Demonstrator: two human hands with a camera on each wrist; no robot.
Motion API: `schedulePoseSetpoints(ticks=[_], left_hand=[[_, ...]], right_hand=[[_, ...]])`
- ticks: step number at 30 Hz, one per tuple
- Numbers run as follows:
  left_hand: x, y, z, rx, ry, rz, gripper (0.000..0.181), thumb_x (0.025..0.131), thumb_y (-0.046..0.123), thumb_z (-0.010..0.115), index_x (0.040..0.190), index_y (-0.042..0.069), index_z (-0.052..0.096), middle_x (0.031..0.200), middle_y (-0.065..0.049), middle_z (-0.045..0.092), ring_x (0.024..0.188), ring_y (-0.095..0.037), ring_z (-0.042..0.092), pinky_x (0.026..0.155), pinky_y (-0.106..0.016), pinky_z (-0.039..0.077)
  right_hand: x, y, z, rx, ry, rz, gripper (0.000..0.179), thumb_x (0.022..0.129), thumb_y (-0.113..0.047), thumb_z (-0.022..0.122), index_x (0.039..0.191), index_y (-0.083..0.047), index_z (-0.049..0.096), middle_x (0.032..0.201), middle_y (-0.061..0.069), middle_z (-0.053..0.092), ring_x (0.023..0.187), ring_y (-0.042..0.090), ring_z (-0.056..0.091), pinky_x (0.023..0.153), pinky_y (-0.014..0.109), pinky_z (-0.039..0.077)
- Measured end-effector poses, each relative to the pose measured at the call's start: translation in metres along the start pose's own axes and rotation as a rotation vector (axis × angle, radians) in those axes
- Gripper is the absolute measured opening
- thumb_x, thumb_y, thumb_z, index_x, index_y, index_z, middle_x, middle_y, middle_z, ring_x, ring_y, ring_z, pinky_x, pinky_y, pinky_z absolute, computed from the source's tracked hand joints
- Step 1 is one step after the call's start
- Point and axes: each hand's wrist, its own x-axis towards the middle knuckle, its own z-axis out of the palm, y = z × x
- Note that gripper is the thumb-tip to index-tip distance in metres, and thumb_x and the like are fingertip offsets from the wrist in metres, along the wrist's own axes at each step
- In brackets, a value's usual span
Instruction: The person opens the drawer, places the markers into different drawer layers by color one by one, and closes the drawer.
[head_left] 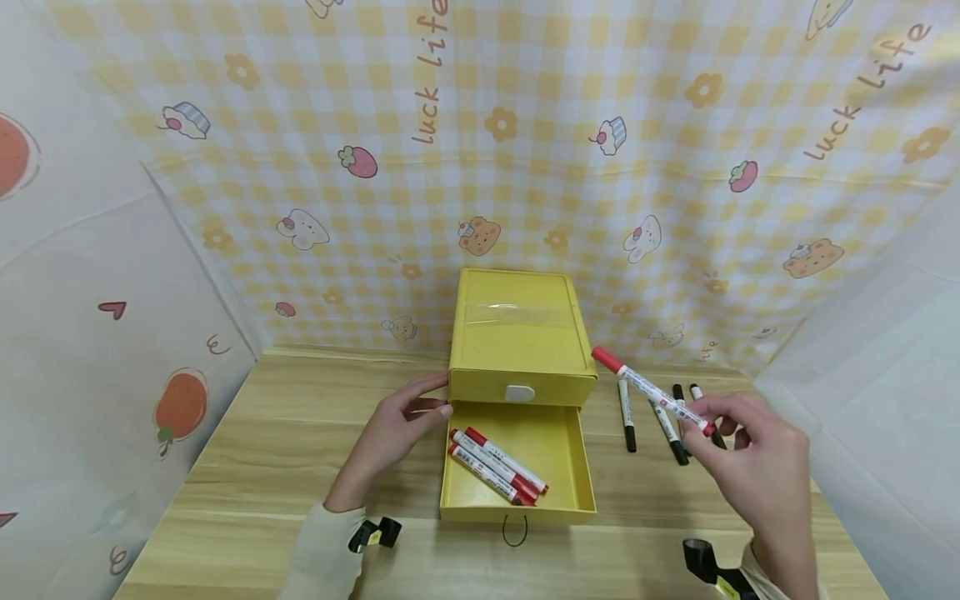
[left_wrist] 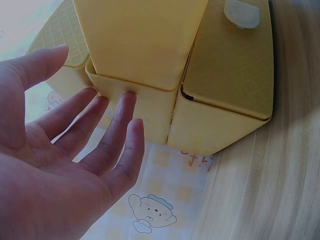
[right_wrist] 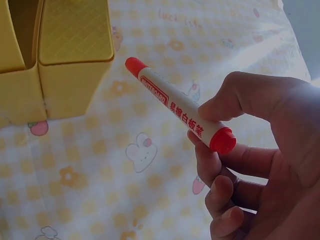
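My right hand (head_left: pixel 761 467) pinches a red-capped whiteboard marker (head_left: pixel 652 390) near one end, between thumb and fingers. In the right wrist view the marker (right_wrist: pixel 167 102) slants up and left, its red cap at the far end. A yellow drawer box (head_left: pixel 525 325) stands against the backdrop with its lower drawer (head_left: pixel 566 458) pulled out. Inside lie three red markers (head_left: pixel 491 477). My left hand (head_left: pixel 393 433) is at the box's left side, fingers spread and loosely bent, holding nothing. In the left wrist view the fingertips (left_wrist: pixel 129 100) are at the yellow wall; contact is unclear.
Several black-capped markers (head_left: pixel 627 417) lie on the wooden table (head_left: pixel 247 467) right of the box, partly behind my right hand. A checked cloth (head_left: pixel 420 200) hangs behind. White cloth (head_left: pixel 90 350) covers the left side. A thin dark loop (head_left: pixel 515 542) hangs from the drawer front.
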Motion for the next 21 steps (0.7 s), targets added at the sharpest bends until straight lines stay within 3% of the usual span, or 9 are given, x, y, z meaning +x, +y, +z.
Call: schedulePoseSetpoints(ticks=[9, 16, 21], left_hand=[[0.0, 0.0, 0.0, 0.003, 0.004, -0.003, 0.054, 0.107, 0.022, 0.077, 0.157, 0.01, 0.062, 0.163, -0.01, 0.056, 0.131, -0.034, 0.068, 0.105, -0.049, 0.059], [0.0, -0.001, 0.0, 0.002, 0.006, -0.005, 0.054, 0.107, 0.022, 0.077, 0.157, 0.01, 0.062, 0.162, -0.01, 0.056, 0.131, -0.034, 0.068, 0.105, -0.049, 0.059], [0.001, 0.0, 0.0, 0.0, 0.005, -0.004, 0.054, 0.106, 0.023, 0.077, 0.157, 0.01, 0.062, 0.162, -0.01, 0.057, 0.131, -0.035, 0.068, 0.105, -0.049, 0.059]], right_hand=[[-0.005, -0.008, 0.004, 0.07, 0.001, -0.108, 0.03, 0.069, 0.011, 0.085, 0.086, -0.014, 0.083, 0.076, -0.008, 0.06, 0.067, 0.0, 0.043, 0.056, 0.017, 0.031], [-0.006, -0.014, 0.014, 0.09, -0.062, -0.131, 0.035, 0.069, 0.011, 0.086, 0.087, -0.018, 0.082, 0.079, -0.008, 0.064, 0.07, 0.0, 0.046, 0.057, 0.019, 0.033], [-0.007, -0.017, 0.023, 0.126, -0.096, -0.191, 0.036, 0.068, 0.012, 0.084, 0.086, -0.019, 0.081, 0.078, -0.008, 0.067, 0.068, 0.0, 0.047, 0.054, 0.02, 0.033]])
